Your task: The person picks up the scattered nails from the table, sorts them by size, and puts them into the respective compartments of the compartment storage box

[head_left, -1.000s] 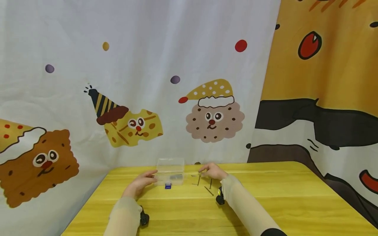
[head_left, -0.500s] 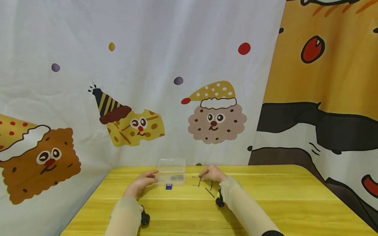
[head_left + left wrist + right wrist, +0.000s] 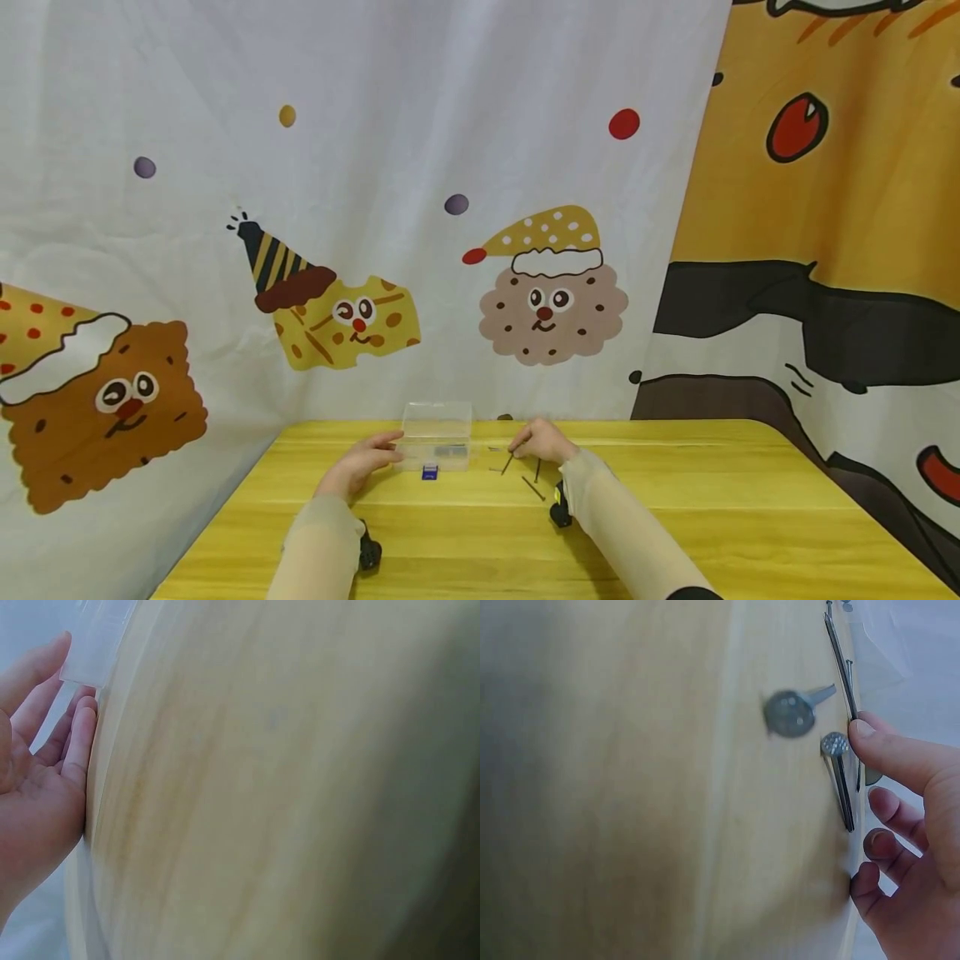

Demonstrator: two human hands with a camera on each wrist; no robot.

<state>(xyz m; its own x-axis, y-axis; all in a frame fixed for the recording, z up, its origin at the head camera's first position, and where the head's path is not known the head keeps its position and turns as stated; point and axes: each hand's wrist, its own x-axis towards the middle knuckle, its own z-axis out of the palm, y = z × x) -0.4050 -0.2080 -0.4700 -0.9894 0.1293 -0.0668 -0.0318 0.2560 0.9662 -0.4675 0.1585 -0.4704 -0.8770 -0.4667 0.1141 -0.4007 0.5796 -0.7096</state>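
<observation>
My right hand (image 3: 546, 441) pinches the head end of a long metal nail (image 3: 507, 463) between thumb and index finger; the nail tilts toward the table. Close by, two nails lie, one of them a dark nail (image 3: 533, 488) in front of the hand. In the right wrist view the gripped nail (image 3: 840, 664) sticks out past the thumb, and another nail's round head (image 3: 789, 714) is blurred. My left hand (image 3: 360, 467) rests at the left side of a clear plastic box (image 3: 437, 427), its fingers loosely extended along the box's edge (image 3: 94, 649). The box's lid stands up.
A blue latch or label (image 3: 430, 472) sits at the box's front. Grey pieces (image 3: 450, 451) lie inside it, too small to make out. Small thin nails (image 3: 495, 449) lie between box and right hand. A printed curtain (image 3: 390, 183) hangs behind the yellow wooden table (image 3: 450, 542).
My right fingers have come down onto the nail's head end and pinch it; the nail leans more than before. The left hand stays at the box. The head view has shifted slightly.
</observation>
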